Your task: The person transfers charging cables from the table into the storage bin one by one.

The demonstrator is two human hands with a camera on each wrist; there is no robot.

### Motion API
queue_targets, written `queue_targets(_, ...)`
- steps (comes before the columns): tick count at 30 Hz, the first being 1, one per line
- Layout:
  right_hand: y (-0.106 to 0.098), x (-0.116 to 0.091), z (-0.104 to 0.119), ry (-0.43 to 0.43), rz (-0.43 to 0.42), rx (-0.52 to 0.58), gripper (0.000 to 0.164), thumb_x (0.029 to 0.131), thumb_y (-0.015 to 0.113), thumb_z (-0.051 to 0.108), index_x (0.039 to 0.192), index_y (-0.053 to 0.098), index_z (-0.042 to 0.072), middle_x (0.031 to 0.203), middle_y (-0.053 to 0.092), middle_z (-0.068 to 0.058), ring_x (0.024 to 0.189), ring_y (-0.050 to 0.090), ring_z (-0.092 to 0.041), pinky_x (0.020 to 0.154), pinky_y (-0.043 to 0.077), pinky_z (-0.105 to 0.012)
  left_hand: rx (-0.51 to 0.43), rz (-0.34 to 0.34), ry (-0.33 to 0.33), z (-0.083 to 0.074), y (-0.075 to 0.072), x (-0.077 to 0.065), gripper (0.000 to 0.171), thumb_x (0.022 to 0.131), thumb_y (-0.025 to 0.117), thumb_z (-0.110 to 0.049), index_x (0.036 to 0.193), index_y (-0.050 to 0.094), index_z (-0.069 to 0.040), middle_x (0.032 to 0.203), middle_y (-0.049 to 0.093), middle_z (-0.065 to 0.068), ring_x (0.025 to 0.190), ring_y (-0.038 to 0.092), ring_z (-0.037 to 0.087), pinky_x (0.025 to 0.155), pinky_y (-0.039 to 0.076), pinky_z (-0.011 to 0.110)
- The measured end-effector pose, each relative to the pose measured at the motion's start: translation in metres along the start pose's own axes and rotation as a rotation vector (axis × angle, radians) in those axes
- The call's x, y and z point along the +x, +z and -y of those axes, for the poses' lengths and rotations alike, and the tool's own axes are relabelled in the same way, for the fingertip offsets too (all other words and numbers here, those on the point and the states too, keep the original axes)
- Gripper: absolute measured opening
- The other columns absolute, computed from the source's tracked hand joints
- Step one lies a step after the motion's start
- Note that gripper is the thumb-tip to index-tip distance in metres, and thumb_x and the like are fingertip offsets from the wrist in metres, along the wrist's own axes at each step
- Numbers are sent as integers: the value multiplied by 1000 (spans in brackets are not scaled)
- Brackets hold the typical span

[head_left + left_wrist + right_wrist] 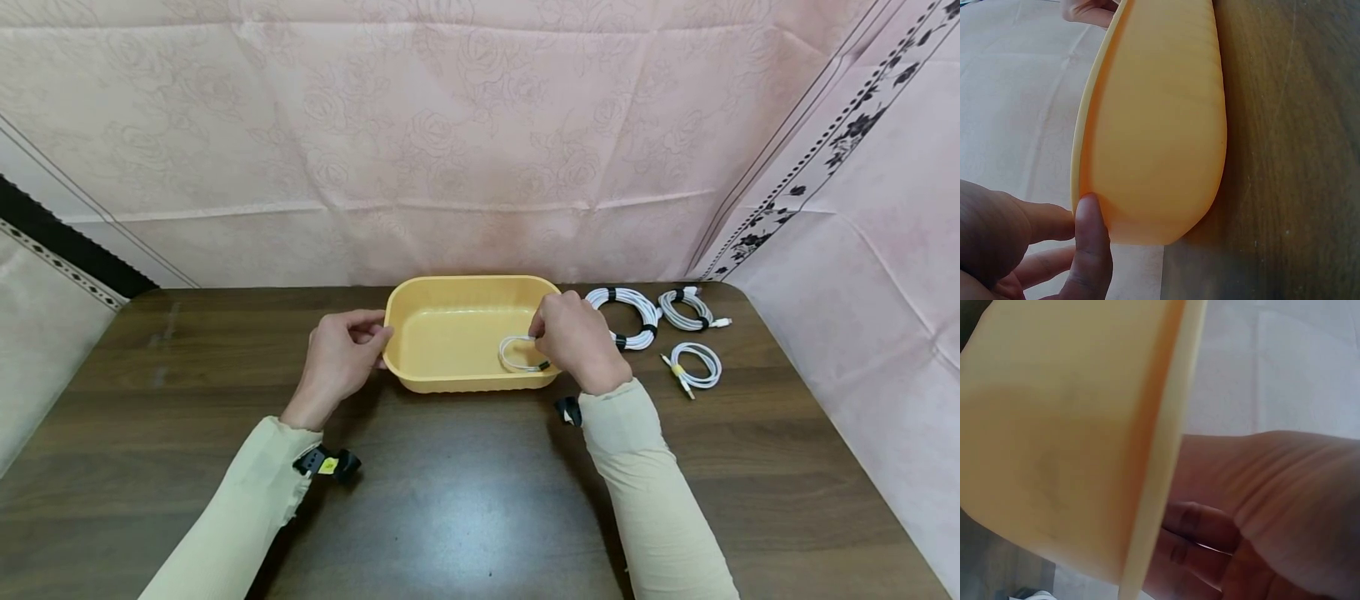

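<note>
A yellow oblong plastic tub [450, 333] stands near the back of the table. My left hand [337, 358] pinches its left rim between thumb and fingers; the left wrist view shows a fingertip [1089, 219] against the outer wall. Over the tub's right end, my right hand [579, 343] holds a thin white coiled cable [501, 353] with a dark tie, the loop low inside the tub. In the right wrist view, the tub's wall [1072, 425] hides my right fingertips and the cable, while the palm [1297, 512] shows beyond the rim.
Right of the tub lie a large white cable coil [633, 297] with black ties, a smaller black-tied coil [675, 317], and another coil [707, 382] with a yellow tie. Pinkish patterned cloth [450, 150] rises behind the brown wooden table [450, 483].
</note>
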State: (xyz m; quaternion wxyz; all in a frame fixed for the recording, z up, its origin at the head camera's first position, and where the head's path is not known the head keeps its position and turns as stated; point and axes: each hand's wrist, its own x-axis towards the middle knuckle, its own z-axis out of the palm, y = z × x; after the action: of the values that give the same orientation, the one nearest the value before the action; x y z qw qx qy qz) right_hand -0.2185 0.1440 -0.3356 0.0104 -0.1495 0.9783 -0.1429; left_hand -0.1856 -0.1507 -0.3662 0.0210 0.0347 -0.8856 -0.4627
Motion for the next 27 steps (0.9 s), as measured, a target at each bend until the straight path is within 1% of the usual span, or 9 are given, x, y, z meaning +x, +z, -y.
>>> queue_targets(4,1,0,1,2,6,-13,23,81,70,-1,78,83,17,85,76,-1,78,65,-19,66,55,-40,2,-1,-2,0,0,0,33,101,65,-17,130,68,-2,104,68,18,68,66,14,57,56,19)
queue_targets(10,5,1,3,-3,5,-35,29,80,65,-4,65,79,18,74,69,0,69,58,-19,56,47,-35,9,-7,-1,0,1,1,32,100,65,-17,129,68,-2,104,68,17,69,66,14,56,56,19)
queue_targets(14,7,3,4,5,6,-59,28,79,66,-4,65,77,17,75,68,-3,69,59,-22,56,48,-37,8,-9,0,0,1,1,32,100,65,-16,129,68,-2,103,67,17,68,66,14,56,56,19)
queue_targets(17,9,3,5,20,11,-68,21,82,71,2,69,79,17,81,70,-5,71,60,-24,60,50,-41,6,-9,4,-1,1,0,32,100,65,-16,129,68,-2,103,68,17,68,66,14,56,56,19)
queue_targets(20,10,3,6,27,15,-81,20,84,72,4,70,79,17,83,70,-6,72,61,-25,61,50,-42,5,-9,8,-1,1,0,32,100,65,-16,129,68,-2,103,68,18,67,66,14,56,56,19)
queue_targets(23,14,5,6,20,6,-112,32,83,65,-3,58,69,17,77,66,-6,69,58,-25,57,48,-41,3,-8,7,-1,0,1,32,100,65,-16,129,68,-2,104,68,18,67,67,14,56,56,19)
queue_targets(27,18,7,5,5,-20,-165,40,79,59,-7,48,53,19,73,64,-7,67,61,-28,56,52,-47,4,-7,2,-1,0,1,32,101,65,-16,129,68,-2,104,68,18,68,67,15,57,56,18)
